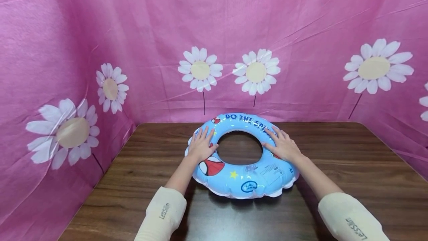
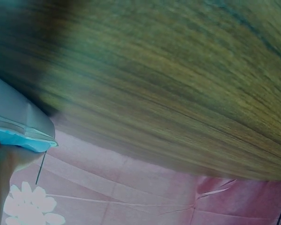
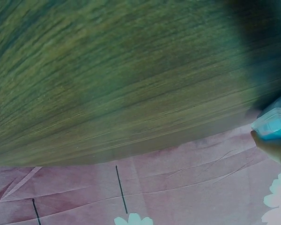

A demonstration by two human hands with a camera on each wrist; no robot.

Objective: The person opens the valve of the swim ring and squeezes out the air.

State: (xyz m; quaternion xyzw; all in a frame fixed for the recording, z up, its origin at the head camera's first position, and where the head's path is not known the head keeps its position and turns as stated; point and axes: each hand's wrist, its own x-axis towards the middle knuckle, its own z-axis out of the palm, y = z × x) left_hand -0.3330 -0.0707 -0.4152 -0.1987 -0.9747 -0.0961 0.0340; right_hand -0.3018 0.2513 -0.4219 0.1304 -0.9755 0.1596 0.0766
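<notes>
A blue inflated swim ring (image 1: 234,181) lies on the wooden table, printed with red cartoon faces, a yellow star and the words "DO THE SPI...". On its left side rests my left hand (image 1: 201,146), palm down with fingers straight and spread. My right hand (image 1: 284,147) lies flat on the opposite side, its fingers also extended over the print. In the left wrist view the ring's pale side (image 2: 18,112) shows at the left edge, with part of the hand below it. The right wrist view has a sliver of the ring (image 3: 276,126) at the right edge.
The brown wood-grain table (image 1: 140,181) ends just behind the ring. A pink cloth (image 1: 227,18) printed with white daisies hangs along the back and both sides. Pale sleeves (image 1: 164,211) cover both forearms.
</notes>
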